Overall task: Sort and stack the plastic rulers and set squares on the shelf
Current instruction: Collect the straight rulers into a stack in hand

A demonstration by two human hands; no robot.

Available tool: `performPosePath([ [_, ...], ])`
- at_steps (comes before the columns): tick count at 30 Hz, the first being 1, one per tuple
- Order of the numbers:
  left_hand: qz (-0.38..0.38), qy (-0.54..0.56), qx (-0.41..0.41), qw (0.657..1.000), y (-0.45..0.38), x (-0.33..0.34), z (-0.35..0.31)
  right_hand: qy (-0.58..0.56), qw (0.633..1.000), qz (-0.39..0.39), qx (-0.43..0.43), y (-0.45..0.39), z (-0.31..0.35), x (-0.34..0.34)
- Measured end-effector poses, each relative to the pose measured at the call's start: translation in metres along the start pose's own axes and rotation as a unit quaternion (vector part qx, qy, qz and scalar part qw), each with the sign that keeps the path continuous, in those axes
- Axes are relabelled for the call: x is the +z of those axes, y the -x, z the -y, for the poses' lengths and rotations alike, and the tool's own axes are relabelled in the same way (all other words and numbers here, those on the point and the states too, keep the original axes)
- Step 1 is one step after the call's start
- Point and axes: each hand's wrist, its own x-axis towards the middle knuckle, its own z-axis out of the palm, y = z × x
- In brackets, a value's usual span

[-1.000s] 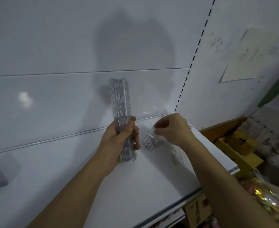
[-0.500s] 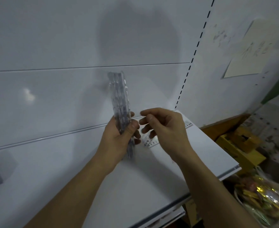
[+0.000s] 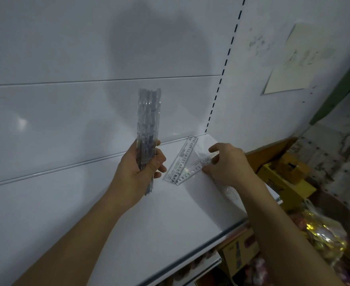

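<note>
**Right hand drops back to the shelf for a loose ruler**

The left hand [image 3: 141, 170] still grips the stack of clear rulers [image 3: 147, 129] upright above the white shelf [image 3: 149, 228]. The right hand [image 3: 227, 164], up beside the stack half a second ago, is now down at the shelf's back corner, fingers pinching a ruler [image 3: 194, 169] that overlaps another ruler [image 3: 182, 157] lying flat. Printed digits run 2 to 9; the paper note's [image 3: 293, 65] handwriting is unreadable
</note>
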Motion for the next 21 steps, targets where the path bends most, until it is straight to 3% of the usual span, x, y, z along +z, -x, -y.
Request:
performPosePath([
  [6,0.003,-0.011,0.002,1.0,0.001,0.002,-0.001,-0.066,0.997,0.036,0.026,-0.004,-0.002,-0.006],
  [11,0.006,0.003,0.0,1.0,0.003,0.003,-0.002,0.039,0.999,0.006,-0.001,-0.001,0.002,-0.008],
  [16,0.011,0.003,-0.006,1.0,0.004,0.002,-0.001,0.015,0.997,0.07,0.003,-0.01,0.005,-0.01],
  [18,0.012,0.001,-0.008,1.0,0.005,0.002,-0.003,-0.007,0.996,0.083,-0.007,-0.012,0.003,-0.011],
  [21,0.01,0.017,-0.026,0.999,0.007,0.002,-0.005,-0.128,0.991,0.031,-0.014,-0.006,0.001,-0.013],
])
